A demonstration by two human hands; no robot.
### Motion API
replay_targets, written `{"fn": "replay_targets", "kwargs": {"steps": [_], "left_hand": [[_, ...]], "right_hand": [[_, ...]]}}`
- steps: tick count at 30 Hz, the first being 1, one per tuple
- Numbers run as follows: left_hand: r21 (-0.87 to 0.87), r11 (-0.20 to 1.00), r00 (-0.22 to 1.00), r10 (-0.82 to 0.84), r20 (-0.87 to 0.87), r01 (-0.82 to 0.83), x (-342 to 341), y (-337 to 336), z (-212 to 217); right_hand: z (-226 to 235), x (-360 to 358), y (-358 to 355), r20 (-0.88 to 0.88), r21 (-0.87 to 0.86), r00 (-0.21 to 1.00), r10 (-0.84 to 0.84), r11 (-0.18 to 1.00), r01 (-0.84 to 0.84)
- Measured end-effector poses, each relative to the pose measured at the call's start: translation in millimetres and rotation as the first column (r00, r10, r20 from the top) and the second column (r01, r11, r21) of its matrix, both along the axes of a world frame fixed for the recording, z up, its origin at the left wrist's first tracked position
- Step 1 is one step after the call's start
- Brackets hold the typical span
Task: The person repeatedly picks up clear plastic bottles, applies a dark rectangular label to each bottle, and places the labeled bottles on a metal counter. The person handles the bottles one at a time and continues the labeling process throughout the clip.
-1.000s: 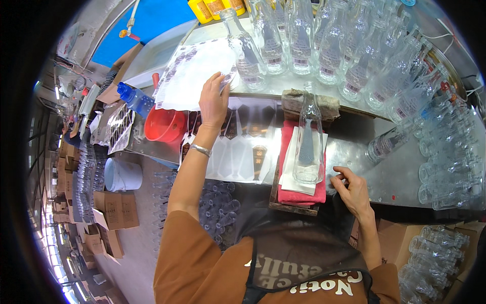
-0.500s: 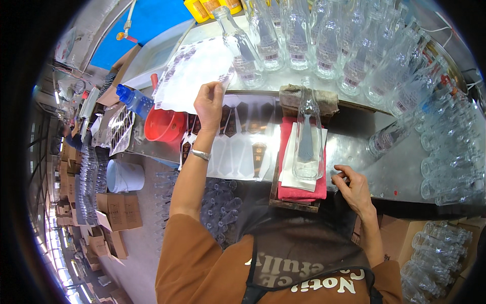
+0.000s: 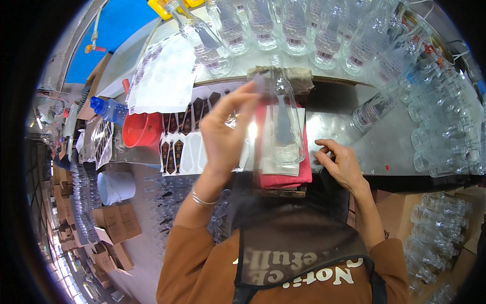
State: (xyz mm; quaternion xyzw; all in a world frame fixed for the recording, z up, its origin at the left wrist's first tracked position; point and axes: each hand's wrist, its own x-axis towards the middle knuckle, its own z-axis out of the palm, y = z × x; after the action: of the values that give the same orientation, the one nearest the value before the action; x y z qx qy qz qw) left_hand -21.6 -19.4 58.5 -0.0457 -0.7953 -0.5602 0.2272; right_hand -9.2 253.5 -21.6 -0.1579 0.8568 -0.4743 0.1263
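Note:
A clear glass bottle (image 3: pixel 287 137) with a dark tie-shaped label lies on a white cloth (image 3: pixel 266 164) over a folded pink cloth (image 3: pixel 298 178). Its neck rests on a worn grey cloth pad (image 3: pixel 302 79). My left hand (image 3: pixel 230 124), blurred by motion, is raised just left of the bottle. Its fingers pinch a small translucent label (image 3: pixel 260 83), smeared in the picture. To the right of the bottle's base hovers my right hand (image 3: pixel 338 163), fingers loosely bent and apart, with nothing in it. A sheet of tie-shaped labels (image 3: pixel 188 148) lies left, partly hidden by my left hand.
Many labelled bottles (image 3: pixel 263 30) stand along the back. One bottle (image 3: pixel 372 112) lies tilted at right beside rows of lying bottles. A white label sheet (image 3: pixel 164 76), red container (image 3: pixel 140 130) and blue bottle (image 3: pixel 109 109) sit at left. Boxed bottles (image 3: pixel 435 228) are at lower right.
My left hand has left the white sheet and moved right toward the bottle, carrying a small label. The whole view has shifted somewhat; my right hand stays beside the bottle's base.

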Motion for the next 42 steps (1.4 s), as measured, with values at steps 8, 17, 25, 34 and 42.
{"fn": "replay_targets", "kwargs": {"steps": [8, 17, 25, 34, 42], "left_hand": [[-0.581, 0.799, 0.979, -0.203, -0.015, 0.157, 51, 46, -26], [-0.334, 0.928, 0.986, -0.150, 0.075, 0.167, 9, 9, -47], [-0.316, 0.932, 0.984, -0.155, 0.090, 0.176, 18, 17, -54], [-0.223, 0.947, 0.972, -0.213, 0.102, 0.231, 16, 18, -56], [-0.214, 0.946, 0.969, -0.228, 0.096, 0.244, 14, 15, -58]], "right_hand": [[15, -11, -7, 0.009, -0.083, 1.000, 0.029, 0.996, -0.028], [22, -49, -51, 0.088, -0.237, 0.996, -0.025, 0.970, 0.045], [20, -44, -49, 0.134, -0.318, 0.990, 0.039, 0.948, 0.006], [17, -44, -50, 0.143, -0.349, 0.989, 0.041, 0.937, 0.011], [20, -42, -51, 0.126, -0.307, 0.992, 0.026, 0.952, 0.014]]}}
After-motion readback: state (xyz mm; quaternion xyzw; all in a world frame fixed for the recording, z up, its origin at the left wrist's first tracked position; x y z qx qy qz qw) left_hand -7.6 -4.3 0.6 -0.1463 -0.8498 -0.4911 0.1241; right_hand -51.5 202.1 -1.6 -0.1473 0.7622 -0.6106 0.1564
